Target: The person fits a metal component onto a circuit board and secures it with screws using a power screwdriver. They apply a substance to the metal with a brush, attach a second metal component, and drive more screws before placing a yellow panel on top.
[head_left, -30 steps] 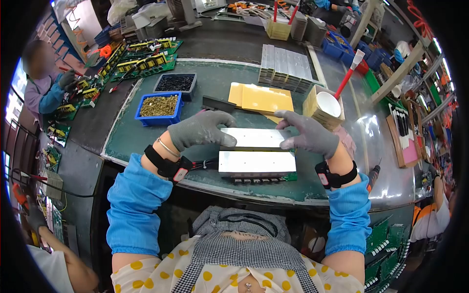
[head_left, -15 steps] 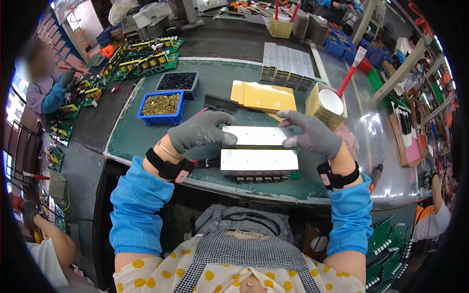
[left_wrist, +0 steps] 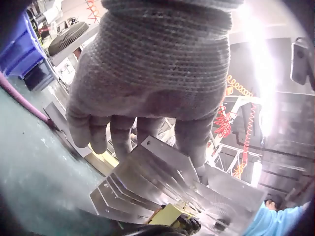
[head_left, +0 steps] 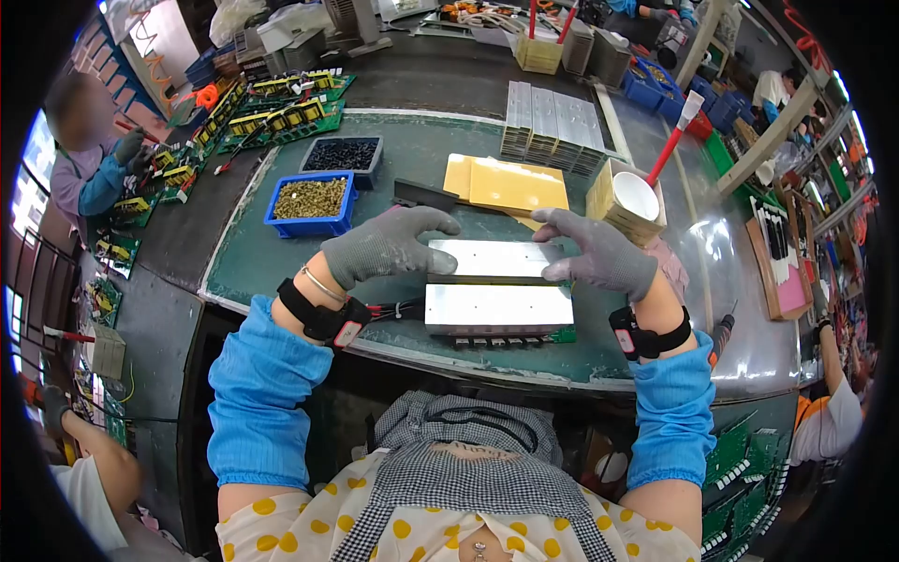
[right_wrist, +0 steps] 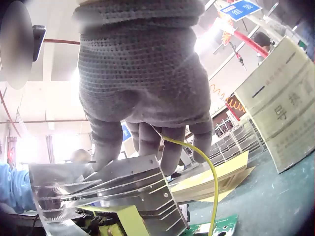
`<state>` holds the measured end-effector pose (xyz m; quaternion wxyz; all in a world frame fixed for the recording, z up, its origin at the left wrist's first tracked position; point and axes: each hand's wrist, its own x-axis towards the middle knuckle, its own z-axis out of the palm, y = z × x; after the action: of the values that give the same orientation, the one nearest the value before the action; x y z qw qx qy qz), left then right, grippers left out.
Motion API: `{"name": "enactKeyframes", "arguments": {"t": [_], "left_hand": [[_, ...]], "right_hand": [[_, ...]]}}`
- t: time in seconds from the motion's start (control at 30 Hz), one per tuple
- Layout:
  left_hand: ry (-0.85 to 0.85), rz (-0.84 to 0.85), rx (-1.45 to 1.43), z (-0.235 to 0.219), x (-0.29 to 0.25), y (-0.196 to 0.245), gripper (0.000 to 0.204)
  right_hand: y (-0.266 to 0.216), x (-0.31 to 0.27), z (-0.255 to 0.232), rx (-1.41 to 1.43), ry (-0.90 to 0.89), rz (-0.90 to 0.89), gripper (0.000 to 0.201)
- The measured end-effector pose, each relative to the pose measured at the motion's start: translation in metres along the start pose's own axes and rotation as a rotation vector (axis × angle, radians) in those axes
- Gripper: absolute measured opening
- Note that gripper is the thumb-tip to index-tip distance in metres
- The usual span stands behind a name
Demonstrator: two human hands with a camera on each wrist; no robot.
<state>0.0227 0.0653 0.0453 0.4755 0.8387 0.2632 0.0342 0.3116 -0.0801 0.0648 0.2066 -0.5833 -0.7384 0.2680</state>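
Over the worktop [head_left: 272, 272], the far heatsink [head_left: 492, 259] is gripped at its left end by the left hand's [head_left: 375, 251] curled fingers and at its right end by the right hand's [head_left: 611, 258]. Just beside it, the near heatsink [head_left: 498, 304] is seen above a green board [head_left: 564, 333].

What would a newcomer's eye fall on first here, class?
Probably the two shiny metal blocks on the green work surface: the far block, with the gloved left hand and right hand at its two ends, and the near block closer to the wearer. Next, perhaps, the yellow sheets beyond them, and the bright blue bin of small brassy pieces to the left.
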Motion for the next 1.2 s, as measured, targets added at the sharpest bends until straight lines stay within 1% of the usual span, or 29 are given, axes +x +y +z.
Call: {"name": "enactKeyframes", "arguments": {"t": [0.07, 0.17, 0.27, 0.37, 0.47, 0.6, 0.67, 0.77, 0.87, 1.0, 1.07, 1.1, 1.17, 1.2], "left_hand": [[0.033, 0.031, 0.077, 0.000, -0.001, 0.010, 0.063], [-0.003, 0.073, 0.119, 0.002, 0.007, 0.007, 0.063], [-0.091, 0.048, 0.080, 0.002, 0.014, 0.012, 0.062], [-0.084, 0.022, 0.091, 0.004, 0.015, 0.013, 0.060], [-0.035, 0.010, 0.095, 0.003, 0.007, 0.010, 0.056], [-0.012, 0.038, 0.058, -0.001, -0.002, 0.004, 0.050], [-0.003, 0.040, 0.059, -0.002, -0.004, 0.002, 0.047], [0.051, 0.063, 0.077, 0.001, 0.000, -0.007, 0.055], [0.028, 0.078, 0.024, 0.001, -0.001, -0.011, 0.054], [0.042, 0.082, 0.059, 0.001, -0.005, -0.004, 0.052], [0.028, 0.086, 0.054, -0.002, -0.011, 0.003, 0.049], [0.045, 0.036, -0.018, -0.007, -0.014, 0.004, 0.052], [0.090, -0.050, -0.145, -0.031, -0.013, 0.006, 0.057], [0.112, -0.059, -0.112, -0.043, -0.009, 0.011, 0.066]], "right_hand": [[-0.005, 0.005, 0.000, -0.072, 0.035, -0.102, 0.076], [-0.011, 0.022, 0.004, -0.130, -0.002, -0.183, 0.078], [-0.023, 0.039, 0.009, -0.165, -0.139, -0.181, 0.078], [-0.030, 0.045, 0.014, -0.122, -0.222, -0.055, 0.076], [-0.016, 0.034, 0.010, -0.146, -0.108, -0.145, 0.078], [-0.006, 0.007, -0.003, -0.148, -0.035, -0.086, 0.078], [0.001, -0.001, -0.006, -0.087, -0.025, -0.053, 0.078], [0.003, -0.003, -0.005, -0.044, -0.016, -0.030, 0.077], [0.002, -0.004, -0.005, -0.023, -0.015, -0.028, 0.077], [0.005, -0.005, -0.003, 0.002, -0.015, -0.021, 0.075], [0.004, -0.007, -0.003, -0.078, 0.001, -0.005, 0.075], [0.004, -0.009, -0.003, -0.117, 0.008, 0.007, 0.074], [0.008, -0.012, -0.008, -0.113, 0.145, 0.008, 0.074], [0.010, -0.012, -0.012, -0.117, 0.211, 0.005, 0.074]]}}
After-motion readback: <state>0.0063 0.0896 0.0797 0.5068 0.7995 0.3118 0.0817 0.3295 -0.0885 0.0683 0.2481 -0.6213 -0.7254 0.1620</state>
